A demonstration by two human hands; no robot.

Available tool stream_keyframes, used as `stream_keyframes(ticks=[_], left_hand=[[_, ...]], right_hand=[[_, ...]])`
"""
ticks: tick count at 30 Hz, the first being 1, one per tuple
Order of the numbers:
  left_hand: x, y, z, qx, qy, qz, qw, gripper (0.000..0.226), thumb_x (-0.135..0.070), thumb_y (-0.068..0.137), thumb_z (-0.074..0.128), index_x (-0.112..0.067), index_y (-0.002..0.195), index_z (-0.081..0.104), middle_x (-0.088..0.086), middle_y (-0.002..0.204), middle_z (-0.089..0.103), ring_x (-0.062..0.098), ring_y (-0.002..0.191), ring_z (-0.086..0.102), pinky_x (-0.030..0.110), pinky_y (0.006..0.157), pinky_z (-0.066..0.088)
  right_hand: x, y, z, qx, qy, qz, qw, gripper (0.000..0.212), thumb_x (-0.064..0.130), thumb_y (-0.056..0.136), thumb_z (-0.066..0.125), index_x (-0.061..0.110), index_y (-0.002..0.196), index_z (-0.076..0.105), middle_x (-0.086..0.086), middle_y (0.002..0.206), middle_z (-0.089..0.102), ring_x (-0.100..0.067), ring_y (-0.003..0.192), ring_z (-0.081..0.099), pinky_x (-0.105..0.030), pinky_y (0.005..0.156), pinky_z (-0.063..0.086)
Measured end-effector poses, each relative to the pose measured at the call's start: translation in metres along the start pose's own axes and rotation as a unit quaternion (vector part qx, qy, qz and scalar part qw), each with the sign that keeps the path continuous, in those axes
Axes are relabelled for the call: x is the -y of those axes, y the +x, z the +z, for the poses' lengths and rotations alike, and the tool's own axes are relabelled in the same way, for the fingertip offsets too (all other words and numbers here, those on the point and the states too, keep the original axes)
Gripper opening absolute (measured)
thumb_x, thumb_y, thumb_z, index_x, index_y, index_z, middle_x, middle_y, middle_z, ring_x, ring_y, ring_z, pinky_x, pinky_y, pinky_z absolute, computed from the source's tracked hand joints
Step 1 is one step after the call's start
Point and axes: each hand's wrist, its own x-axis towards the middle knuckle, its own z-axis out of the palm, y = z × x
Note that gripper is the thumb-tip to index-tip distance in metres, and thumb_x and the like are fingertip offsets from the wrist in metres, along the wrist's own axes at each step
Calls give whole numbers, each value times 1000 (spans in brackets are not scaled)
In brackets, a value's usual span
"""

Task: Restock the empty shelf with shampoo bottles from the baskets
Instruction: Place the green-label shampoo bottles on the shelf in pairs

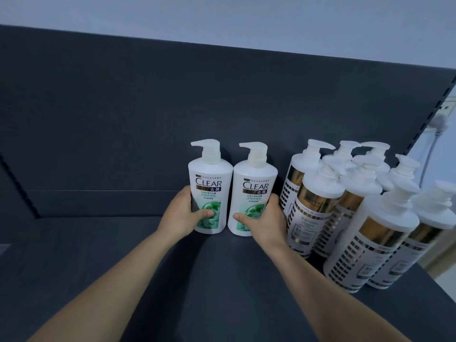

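shampoo bottles [209, 178] upright, spouts leftward: left hand [182, 214] grips one, right hand [266, 219] another.

glossy white plastic shampoo bottles [210, 188], shiny gold label bands [314, 197], matt dark shelf [123, 255]

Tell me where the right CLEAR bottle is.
The right CLEAR bottle stands on the shelf near the middle of the head view, gripped by the right hand, between the left CLEAR bottle and the gold-banded bottles.
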Motion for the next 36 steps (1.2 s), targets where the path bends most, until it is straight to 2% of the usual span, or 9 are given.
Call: stream_keyframes(ticks=[7, 12, 15, 19, 21, 24, 29, 33, 36], left_hand=[[2, 5, 2, 18, 10, -7, 1000, 51, -15, 78, 79, -26, 116, 46, -13, 112, 54, 6, 104, 50, 17, 78, 37], [2, 6, 2, 28, 15, -21, 999, 56, -15, 79, 77, -20, 125, 46, -10, 118, 53, 9, 111, 49, 25, 89, 38], [0, 2, 2, 22, 40, -30, 999, 54, -20, 82, 75, -19, 128, 46, -8, 121, 54, 9, 111, 49, 26, 91, 39], [-1, -6, 4, 27, 156, -73, 985, 52, -29, 85, 72, -16, 128, 45, 1, 123, 55, 20, 110, 54, 31, 88, 45], [-1, -14, 6, 53, 228, -97, 967, 48, -31, 86, 69, -12, 124, 46, 8, 121, 55, 24, 105, 56, 35, 85, 48], [-4, -29, 10, 104, 317, -107, 937, 45, -33, 90, 63, -10, 127, 51, 11, 120, 52, 26, 107, 54, 35, 88, 48], [-16, -49, 15, 119, 391, -62, 911, 41, -34, 92, 60, -8, 123, 54, 11, 118, 53, 28, 106, 55, 38, 85, 49], [-23, -59, 17, 141, 416, 31, 898, 39, -32, 91, 60, -13, 123, 49, 6, 116, 51, 26, 109, 51, 39, 80, 49], [-22, -61, 16, 158, 413, 97, 892, 43, -29, 91, 61, -17, 130, 45, 5, 121, 50, 25, 116, 47, 39, 80, 48]], right_hand=[[6, 10, 3, 18, -7, 17, 1000, 74, 33, 66, 90, 15, 120, 42, -1, 124, 60, -23, 111, 60, -25, 77, 39], [5, 11, 5, 34, 1, 29, 999, 73, 32, 68, 89, 15, 120, 40, -2, 126, 59, -23, 113, 60, -27, 80, 43], [6, 8, 4, 48, -10, 34, 998, 76, 32, 70, 87, 14, 126, 39, -4, 129, 56, -25, 116, 57, -32, 87, 46], [8, -3, 0, 56, -60, 14, 997, 88, 30, 77, 81, 9, 143, 28, -11, 138, 47, -29, 128, 46, -39, 102, 40], [6, -11, -5, 66, -81, 3, 995, 84, 29, 81, 77, 8, 144, 27, -13, 141, 44, -30, 131, 43, -39, 104, 38], [-3, -25, -12, 80, -110, -26, 990, 78, 29, 82, 76, 11, 143, 31, -11, 141, 44, -29, 132, 43, -39, 105, 39], [-14, -50, -24, 132, -204, -81, 967, 83, 33, 86, 71, 14, 153, 24, -8, 149, 38, -26, 139, 36, -38, 115, 33], [-17, -70, -35, 151, -260, -93, 949, 78, 35, 90, 66, 15, 152, 24, -7, 150, 37, -26, 139, 35, -39, 114, 34], [-17, -86, -43, 133, -297, -84, 942, 75, 36, 92, 64, 15, 153, 25, -5, 151, 36, -24, 141, 33, -37, 114, 34]])
